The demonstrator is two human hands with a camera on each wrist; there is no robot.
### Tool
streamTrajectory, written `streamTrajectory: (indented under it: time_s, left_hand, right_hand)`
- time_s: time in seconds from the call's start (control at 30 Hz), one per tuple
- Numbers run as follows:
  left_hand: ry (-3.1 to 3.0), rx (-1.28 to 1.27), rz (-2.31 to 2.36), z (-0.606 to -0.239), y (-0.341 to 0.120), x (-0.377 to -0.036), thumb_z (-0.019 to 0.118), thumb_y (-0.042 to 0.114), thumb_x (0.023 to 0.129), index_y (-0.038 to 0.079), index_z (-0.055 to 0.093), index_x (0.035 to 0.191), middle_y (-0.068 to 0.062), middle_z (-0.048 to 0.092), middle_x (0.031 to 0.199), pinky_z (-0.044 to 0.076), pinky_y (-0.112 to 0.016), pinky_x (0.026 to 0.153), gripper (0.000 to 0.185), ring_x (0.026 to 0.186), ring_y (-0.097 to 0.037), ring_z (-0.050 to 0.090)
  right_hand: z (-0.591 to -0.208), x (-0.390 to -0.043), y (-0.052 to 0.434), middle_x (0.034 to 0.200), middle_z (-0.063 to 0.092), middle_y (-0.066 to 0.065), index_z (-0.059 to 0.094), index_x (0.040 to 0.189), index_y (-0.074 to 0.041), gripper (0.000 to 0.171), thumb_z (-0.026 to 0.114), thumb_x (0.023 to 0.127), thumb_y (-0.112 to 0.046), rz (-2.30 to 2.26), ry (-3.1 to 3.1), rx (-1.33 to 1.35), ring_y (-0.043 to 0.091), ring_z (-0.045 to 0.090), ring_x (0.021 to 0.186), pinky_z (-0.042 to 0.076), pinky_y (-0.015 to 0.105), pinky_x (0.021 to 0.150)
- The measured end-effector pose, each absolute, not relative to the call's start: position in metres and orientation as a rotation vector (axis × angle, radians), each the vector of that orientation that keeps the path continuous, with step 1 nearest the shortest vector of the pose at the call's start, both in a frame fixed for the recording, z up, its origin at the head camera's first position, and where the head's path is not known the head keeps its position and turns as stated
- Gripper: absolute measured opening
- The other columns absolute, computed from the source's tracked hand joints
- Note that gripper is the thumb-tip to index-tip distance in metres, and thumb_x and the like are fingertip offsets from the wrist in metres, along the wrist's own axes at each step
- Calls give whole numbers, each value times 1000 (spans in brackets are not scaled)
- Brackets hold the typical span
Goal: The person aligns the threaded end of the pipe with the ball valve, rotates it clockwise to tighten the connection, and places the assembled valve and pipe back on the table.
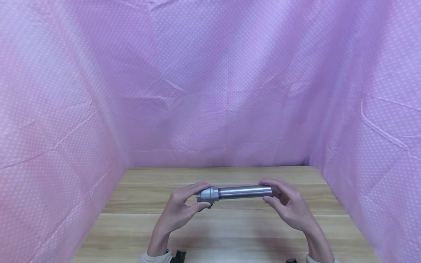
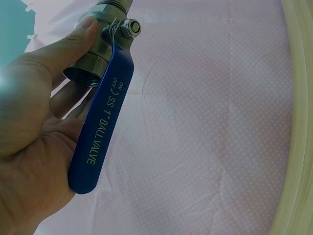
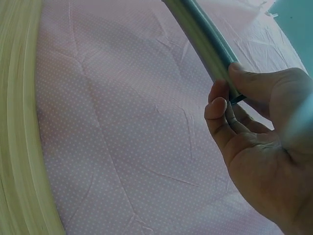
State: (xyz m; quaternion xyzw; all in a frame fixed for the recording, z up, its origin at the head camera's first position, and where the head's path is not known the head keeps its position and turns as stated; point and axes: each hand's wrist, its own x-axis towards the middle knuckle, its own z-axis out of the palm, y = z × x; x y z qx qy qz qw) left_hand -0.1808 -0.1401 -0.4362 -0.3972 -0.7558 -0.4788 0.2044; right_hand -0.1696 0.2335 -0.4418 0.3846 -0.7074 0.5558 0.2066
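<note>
A steel ball valve (image 1: 208, 193) with a grey metal pipe (image 1: 245, 191) joined to it is held level just above the wooden table (image 1: 230, 233). My left hand (image 1: 184, 208) grips the valve body (image 2: 98, 46) with thumb and fingers; its blue lever handle (image 2: 100, 132), printed "SS 1" BALL VALVE", lies along my palm. My right hand (image 1: 286, 204) pinches the far right end of the pipe (image 3: 205, 39) between thumb and fingertips (image 3: 217, 105).
Pink dotted cloth (image 1: 210, 91) walls in the table at the back, left and right. The wooden tabletop runs from the cloth to the near edge. Two small dark objects (image 1: 181, 253) sit at the near edge by my wrists.
</note>
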Motion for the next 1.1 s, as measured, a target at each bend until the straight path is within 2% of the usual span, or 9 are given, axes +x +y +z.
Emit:
streamTrajectory:
  time_s: [0.07,0.23,0.57,0.7,0.87,0.97,1.1]
  left_hand:
    - [-2112,-1102,-1337,-437,-140,-181,96,-2,85,7,78,139,-14,83,134,66,-27,111,58,121,-26,83]
    - [-2073,-1123,-1307,-436,-140,-181,96,-1,84,6,78,139,-16,84,133,65,-26,111,58,119,-29,84]
    - [-2067,-1148,-1319,-434,-139,-181,95,0,86,6,77,139,-16,84,133,66,-25,110,57,118,-26,84]
    - [-2055,-1162,-1309,-435,-139,-181,95,-1,86,5,77,139,-16,84,132,66,-24,109,57,116,-25,84]
    - [-2070,-1166,-1331,-436,-140,-182,96,0,85,7,77,139,-14,84,132,66,-22,108,57,117,-21,84]
    - [-2082,-1155,-1336,-437,-140,-183,96,-1,84,8,77,139,-13,84,132,65,-22,109,59,118,-21,83]
    - [-2080,-1146,-1330,-438,-140,-183,97,-3,83,8,78,139,-14,84,133,65,-22,110,60,120,-24,83]
  right_hand:
    - [-443,-172,233,129,71,17,64,138,15,58,69,84,37,1584,-1909,1123,8,67,93,56,26,63]
    - [-444,-175,231,127,70,18,65,134,15,59,69,81,39,1576,-1851,1167,14,61,88,53,27,60]
    - [-443,-172,234,123,73,14,68,133,13,54,71,83,35,1525,-1897,1126,9,66,94,56,24,68]
    - [-443,-170,236,120,74,9,70,132,8,52,71,86,33,1505,-1981,1060,6,66,93,56,24,65]
    - [-441,-166,238,109,71,5,72,134,2,47,74,92,24,1468,-2093,978,4,64,84,53,25,56]
    - [-440,-166,238,113,72,7,70,137,3,50,75,92,24,1484,-2097,977,3,64,86,54,24,57]
    - [-440,-167,237,127,72,14,66,138,9,57,72,87,32,1551,-2031,1040,5,67,98,59,23,66]
